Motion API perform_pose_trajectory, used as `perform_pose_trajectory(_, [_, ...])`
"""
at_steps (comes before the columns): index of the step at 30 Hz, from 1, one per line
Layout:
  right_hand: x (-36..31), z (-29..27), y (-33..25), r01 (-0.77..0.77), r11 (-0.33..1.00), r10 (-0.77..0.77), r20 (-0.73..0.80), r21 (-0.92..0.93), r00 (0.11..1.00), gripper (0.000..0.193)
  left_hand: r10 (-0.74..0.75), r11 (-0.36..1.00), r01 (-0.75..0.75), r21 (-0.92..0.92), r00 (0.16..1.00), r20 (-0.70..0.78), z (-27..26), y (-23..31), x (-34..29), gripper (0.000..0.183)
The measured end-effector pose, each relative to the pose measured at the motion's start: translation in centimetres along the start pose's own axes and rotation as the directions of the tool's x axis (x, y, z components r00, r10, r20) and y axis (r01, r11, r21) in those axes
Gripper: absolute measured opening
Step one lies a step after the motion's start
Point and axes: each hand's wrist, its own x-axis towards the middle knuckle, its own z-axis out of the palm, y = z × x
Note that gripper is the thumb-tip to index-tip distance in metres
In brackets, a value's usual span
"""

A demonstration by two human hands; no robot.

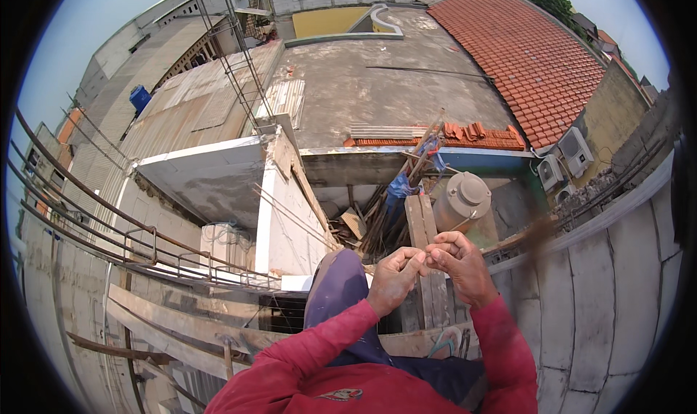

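grip: left hand and right hand meet fingertip to fingertip, thumbs and forefingers drawn together in a pinch.
pinched bit: whatever is held would sit right at the meeting tips; too small to make out, so i cannot tell what it is.
handling: judging by the pinch, something light and thin; whether stiff or soft, slippery or fragile, cannot tell.
hold: fingertips suit it best, one hand at each end.
plank: below the grip, running on beyond it.
knee: left of the grip, near the left hand.
tank: beyond the grip, slightly right.
sticks: beyond and left, heaped, with blue plastic close by.
wall: farther left, white-faced.
roof: well beyond, flat and grey.
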Motion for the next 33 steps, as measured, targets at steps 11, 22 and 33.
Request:
perform_pose_trajectory(11, [-1.2,-1.2,0.2,0.122,0.839,-0.158,-0.023,-0.53,0.987,0.014,0.141,0.972,-0.145,0.184,0.989,0.033,0.6,-2.0,-0.4,0.028])
perform_pose_trajectory(22, [-0.8,0.7,1.4,0.364,0.608,-0.486,0.031,-0.705,0.873,0.013,0.048,0.991,-0.053,0.124,0.998,0.04,0.7,-0.1,-0.5,0.03])
perform_pose_trajectory(33, [0.7,1.1,3.3,0.009,0.999,-0.004,-0.099,0.053,0.995,0.021,0.052,0.995,-0.054,0.082,0.998,0.03,-0.2,-0.2,0.0,0.028])
